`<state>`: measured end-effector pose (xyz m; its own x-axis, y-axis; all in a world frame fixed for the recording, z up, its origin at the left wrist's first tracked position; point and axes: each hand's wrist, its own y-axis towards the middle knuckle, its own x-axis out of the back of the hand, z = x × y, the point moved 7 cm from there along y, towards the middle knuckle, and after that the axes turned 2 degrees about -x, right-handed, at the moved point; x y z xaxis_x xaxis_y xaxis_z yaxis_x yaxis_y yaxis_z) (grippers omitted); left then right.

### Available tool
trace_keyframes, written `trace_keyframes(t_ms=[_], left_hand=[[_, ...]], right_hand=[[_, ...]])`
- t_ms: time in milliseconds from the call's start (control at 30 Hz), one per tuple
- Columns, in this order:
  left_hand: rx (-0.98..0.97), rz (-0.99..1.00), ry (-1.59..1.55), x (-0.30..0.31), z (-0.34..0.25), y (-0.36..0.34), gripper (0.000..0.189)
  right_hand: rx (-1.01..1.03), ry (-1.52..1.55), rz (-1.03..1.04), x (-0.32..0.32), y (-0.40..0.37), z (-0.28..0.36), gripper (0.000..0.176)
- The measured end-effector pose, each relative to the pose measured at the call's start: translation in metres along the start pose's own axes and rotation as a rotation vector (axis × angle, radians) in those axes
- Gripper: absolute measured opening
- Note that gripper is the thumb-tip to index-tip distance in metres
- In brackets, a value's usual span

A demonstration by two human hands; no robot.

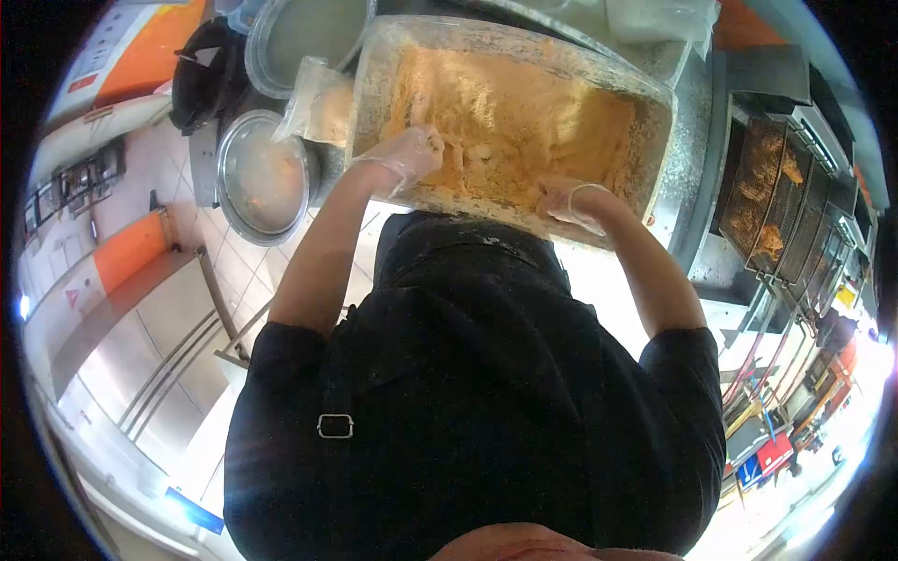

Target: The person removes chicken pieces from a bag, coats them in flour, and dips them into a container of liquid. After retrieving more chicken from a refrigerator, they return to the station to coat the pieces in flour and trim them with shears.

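A large bin (659,140) with pale walls holds an orange-tan powdery coating (505,103). My left hand (412,157), in a clear plastic glove, is over the bin's near left corner with its fingers curled; what they hold, if anything, is too small to name. Near the front edge, on the right, my gloved right hand (566,201) reaches into the coating. Its fingertips are partly buried or blurred there. Between the hands lie coated lumps (458,164) in the powder.
Left of the bin stand a round tub (223,178) with cloudy contents, a second round tub (251,47) and a clear plastic bag (332,107). At the right, wire fryer baskets (790,192) hold browned pieces. A bagged item (659,21) lies behind the bin.
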<state>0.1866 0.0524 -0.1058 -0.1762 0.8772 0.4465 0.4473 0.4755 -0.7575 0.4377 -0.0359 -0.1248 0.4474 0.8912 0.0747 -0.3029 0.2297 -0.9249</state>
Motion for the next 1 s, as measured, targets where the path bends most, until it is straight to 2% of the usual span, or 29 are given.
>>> trace_keyframes(t_ms=[33,67,133,167,233,267,333,367,400,433,500,533,567,633,700,733,800,833,867,900,933,967,1000], left_hand=[[0.235,-0.005,-0.29,0.002,0.006,-0.006,0.038],[0.227,-0.001,-0.287,0.0,0.008,-0.005,0.038],[0.191,-0.052,-0.452,-0.002,0.013,-0.001,0.045],[0.183,-0.053,-0.455,-0.004,0.015,0.001,0.045],[-0.058,-0.185,-0.253,0.006,-0.007,0.001,0.054],[-0.064,-0.185,-0.259,0.005,-0.013,-0.002,0.054],[-0.023,-0.097,-0.736,0.006,-0.036,-0.012,0.054],[-0.033,-0.094,-0.741,0.001,-0.039,-0.008,0.054],[-0.068,-0.085,-0.883,-0.006,-0.041,-0.001,0.055],[-0.101,-0.072,-1.025,-0.012,-0.042,0.005,0.055],[-0.1,-0.031,-1.088,-0.023,-0.037,0.019,0.051],[-0.09,0.003,-1.141,-0.029,-0.034,0.024,0.048],[-0.1,0.015,-1.146,-0.033,-0.032,0.028,0.048],[-0.184,0.008,-1.146,-0.032,-0.027,0.032,0.041],[-0.185,0.026,-1.135,-0.029,-0.02,0.034,0.042],[-0.179,0.041,-1.116,-0.028,-0.018,0.033,0.044],[-0.121,0.003,-1.036,-0.012,-0.021,0.018,0.043],[-0.053,-0.035,-0.949,-0.007,-0.018,0.011,0.042],[-0.045,-0.055,-0.955,-0.01,-0.016,0.008,0.042],[-0.205,-0.225,-0.695,-0.001,-0.018,0.004,0.041],[-0.33,-0.392,-0.412,0.009,-0.015,-0.003,0.04],[-0.287,-0.375,-0.508,0.006,-0.005,0.0,0.037],[-0.25,-0.361,-0.611,0.005,0.01,-0.001,0.034]], right_hand=[[-0.006,0.006,-0.004,-0.004,0.003,0.001,0.049],[0.008,0.324,-0.11,-0.003,0.009,0.001,0.053],[0.02,0.639,-0.225,0.003,0.018,-0.004,0.058],[0.052,0.471,-0.246,0.012,0.024,-0.005,0.056],[0.076,0.295,-0.268,0.018,0.037,-0.006,0.055],[0.12,0.163,-0.373,0.023,0.043,-0.003,0.05],[0.154,0.026,-0.484,0.027,0.034,0.015,0.045],[0.154,0.018,-0.641,0.032,0.022,0.024,0.031],[0.153,0.007,-0.799,0.039,0.009,0.033,0.027],[0.142,0.001,-0.804,0.038,0.018,0.029,0.027],[0.177,-0.274,-0.747,0.025,0.062,0.017,0.027],[0.163,-0.276,-0.749,0.013,0.086,-0.002,0.027],[0.156,-0.309,-0.834,0.003,0.107,-0.024,0.027],[0.145,-0.356,-0.919,0.003,0.095,-0.014,0.027],[-0.131,-0.279,-0.805,0.005,0.078,-0.001,0.032],[-0.133,-0.288,-0.805,0.011,0.062,0.019,0.032],[-0.289,-0.282,-0.66,0.015,0.043,0.033,0.037],[-0.285,-0.295,-0.661,0.005,0.056,0.005,0.037],[-0.122,-0.665,-0.809,-0.007,0.082,-0.027,0.039],[0.088,-1.035,-0.948,-0.015,0.098,-0.029,0.041],[-0.026,-0.849,-0.807,-0.001,0.1,-0.037,0.041],[-0.122,-0.677,-0.645,0.001,0.095,-0.026,0.043],[-0.213,-0.56,-0.575,0.006,0.057,0.017,0.045]])
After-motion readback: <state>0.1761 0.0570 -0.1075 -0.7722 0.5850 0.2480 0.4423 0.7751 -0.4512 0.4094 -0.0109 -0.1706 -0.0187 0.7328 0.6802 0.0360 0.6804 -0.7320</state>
